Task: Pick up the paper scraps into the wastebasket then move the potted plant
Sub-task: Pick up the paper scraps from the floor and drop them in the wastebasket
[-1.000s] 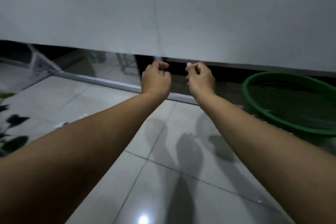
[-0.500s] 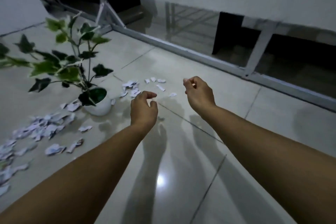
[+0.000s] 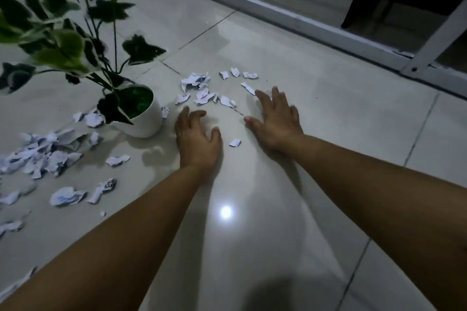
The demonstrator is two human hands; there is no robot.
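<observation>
Hands: left hand and right hand were spread, holding nothing.
Location: paper scraps lay just beyond the fingertips, beside potted plant.
Handling: judged light, flimsy; best pinched or raked together.

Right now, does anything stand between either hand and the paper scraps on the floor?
Nothing visible does. The left hand and right hand are spread low over bare tile, with the paper scraps just beyond the fingertips. The potted plant stands off to the left.

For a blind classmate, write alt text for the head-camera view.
Two bare hands, left hand and right hand, reach open toward paper scraps scattered on a tiled floor beside a white potted plant.
</observation>
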